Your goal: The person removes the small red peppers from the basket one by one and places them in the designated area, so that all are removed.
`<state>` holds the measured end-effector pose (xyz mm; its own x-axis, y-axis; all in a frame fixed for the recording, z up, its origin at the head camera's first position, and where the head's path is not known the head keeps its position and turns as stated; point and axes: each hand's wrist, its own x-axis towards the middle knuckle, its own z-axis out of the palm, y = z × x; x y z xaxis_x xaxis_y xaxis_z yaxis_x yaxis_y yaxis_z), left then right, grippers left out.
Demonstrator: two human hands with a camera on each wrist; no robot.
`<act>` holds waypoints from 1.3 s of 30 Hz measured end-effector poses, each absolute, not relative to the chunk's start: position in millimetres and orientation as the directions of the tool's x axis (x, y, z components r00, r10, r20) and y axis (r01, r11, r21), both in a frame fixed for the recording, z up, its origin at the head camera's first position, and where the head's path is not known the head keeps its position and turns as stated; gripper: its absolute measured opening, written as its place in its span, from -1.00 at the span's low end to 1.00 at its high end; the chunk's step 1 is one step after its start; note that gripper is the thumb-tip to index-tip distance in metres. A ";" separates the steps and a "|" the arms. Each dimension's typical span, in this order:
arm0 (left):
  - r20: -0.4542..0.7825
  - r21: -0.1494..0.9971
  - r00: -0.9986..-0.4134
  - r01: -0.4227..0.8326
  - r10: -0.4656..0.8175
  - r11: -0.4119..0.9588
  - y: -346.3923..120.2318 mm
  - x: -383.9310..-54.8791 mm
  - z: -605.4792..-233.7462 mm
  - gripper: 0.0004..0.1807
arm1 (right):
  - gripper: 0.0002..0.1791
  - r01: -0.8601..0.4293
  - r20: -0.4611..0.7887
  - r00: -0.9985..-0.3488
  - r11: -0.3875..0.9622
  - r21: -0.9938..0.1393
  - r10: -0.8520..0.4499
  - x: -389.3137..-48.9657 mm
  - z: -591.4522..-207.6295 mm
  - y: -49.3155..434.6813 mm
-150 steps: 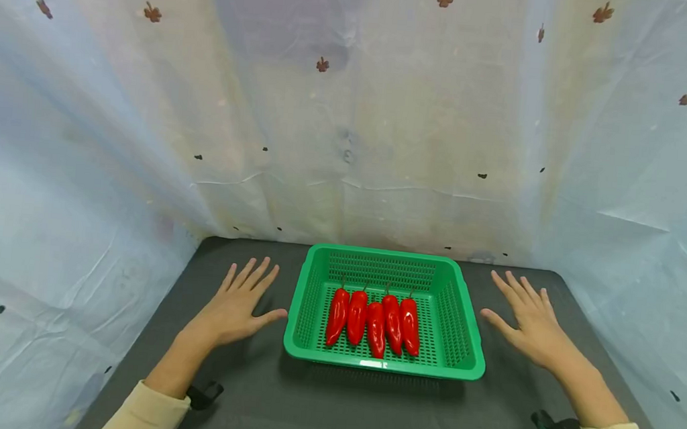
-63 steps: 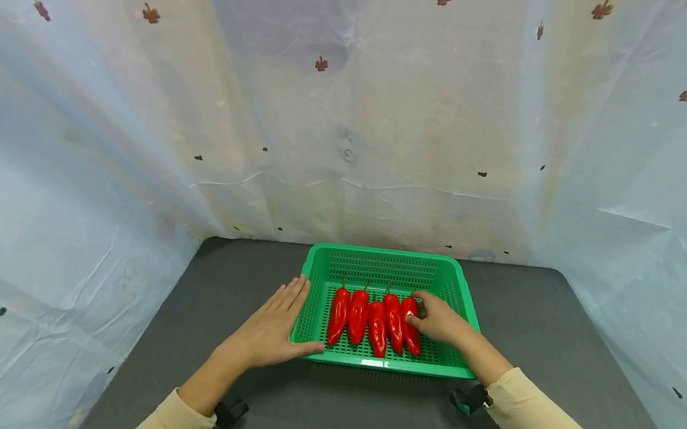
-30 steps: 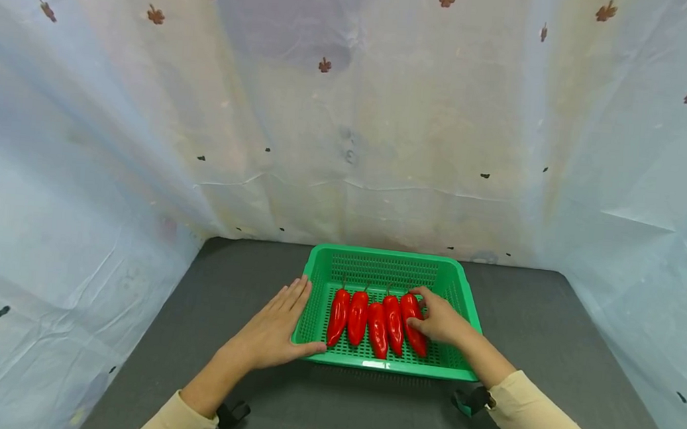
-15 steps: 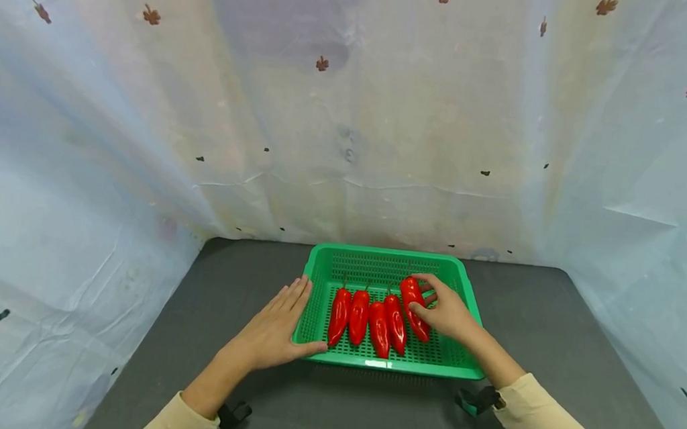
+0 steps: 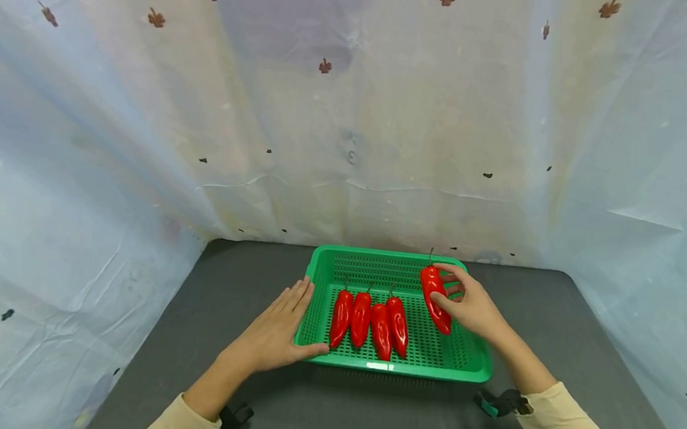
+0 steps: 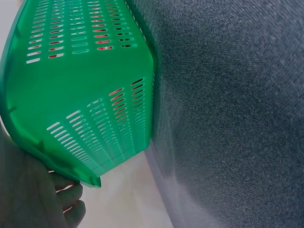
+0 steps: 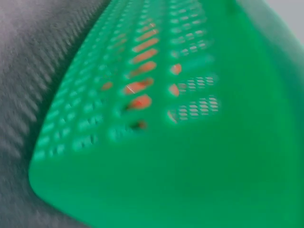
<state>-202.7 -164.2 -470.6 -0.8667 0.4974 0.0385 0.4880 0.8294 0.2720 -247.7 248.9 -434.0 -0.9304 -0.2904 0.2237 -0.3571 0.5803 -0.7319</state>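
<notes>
A green plastic basket (image 5: 392, 368) with slotted walls stands on the dark table. Inside it, several glossy red chili peppers (image 5: 361, 320) lie side by side in a row, stems pointing away. My right hand (image 5: 472, 309) pinches another red chili pepper (image 5: 436, 299) between thumb and fingers, raised over the basket's right side and tilted. My left hand (image 5: 274, 330) rests with straight fingers on the left rim of the basket. In the left wrist view, the fingers (image 6: 71, 199) reach past the basket rim. The right wrist view shows only the basket's outer wall (image 7: 190, 166); the hand is out of sight there.
The dark grey table (image 5: 364, 418) extends around the basket. Pale plastic sheeting (image 5: 411, 125) with small leaf marks hangs behind it and on both sides. A dark strap (image 5: 501, 403) sits at the right wrist, another strap (image 5: 235, 418) at the left.
The right hand has gripped the rightmost pepper, lifted it out of the row and carried it right. Earlier, the left hand came onto the basket's left rim; it has stayed there since.
</notes>
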 end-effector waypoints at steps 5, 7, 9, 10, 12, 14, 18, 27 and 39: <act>0.043 0.276 -0.866 0.490 0.499 0.827 -163.3 -203.7 -470.6 0.33 | -0.32 -0.343 0.228 -0.937 0.583 -0.736 -0.264 -243.1 -421.7 266.4; 0.048 0.281 -0.864 0.492 0.501 0.824 -163.3 -203.4 -469.8 0.33 | -0.31 -0.336 0.223 -0.940 0.586 -0.737 -0.258 -241.4 -419.2 274.3; 0.052 0.287 -0.863 0.494 0.502 0.821 -163.3 -203.0 -469.1 0.32 | -0.30 -0.330 0.220 -0.942 0.586 -0.740 -0.253 -239.6 -417.2 282.5; 0.062 0.291 -0.862 0.498 0.503 0.817 -163.4 -202.5 -469.3 0.32 | -0.30 -0.327 0.218 -0.943 0.586 -0.741 -0.249 -238.8 -416.4 286.8; 0.070 0.297 -0.861 0.500 0.503 0.814 -163.5 -202.0 -469.3 0.31 | -0.29 -0.320 0.216 -0.946 0.583 -0.747 -0.242 -237.5 -415.4 295.7; 0.065 0.299 -0.864 0.494 0.499 0.816 -163.6 -201.7 -469.2 0.31 | -0.28 -0.310 0.213 -0.949 0.577 -0.756 -0.230 -236.3 -413.9 303.8; 0.034 0.298 -0.870 0.478 0.491 0.826 -163.6 -200.9 -468.3 0.32 | -0.27 -0.280 0.200 -0.960 0.603 -0.747 -0.197 -235.7 -414.3 319.6; 0.051 0.288 -0.865 0.491 0.498 0.822 -163.9 -202.5 -469.3 0.33 | -0.25 -0.193 0.146 -0.981 0.661 -0.725 -0.127 -235.7 -424.9 346.2; 0.039 0.294 -0.867 0.484 0.496 0.824 -164.4 -202.7 -469.6 0.33 | -0.27 -0.146 0.083 -0.989 0.671 -0.727 -0.126 -245.4 -459.7 369.1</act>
<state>-202.7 -164.4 -469.6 -0.8674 0.4960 0.0388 0.4844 0.8240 0.2939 -245.4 369.1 -459.7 -0.9886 -0.1256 0.0825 -0.1459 0.6705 -0.7274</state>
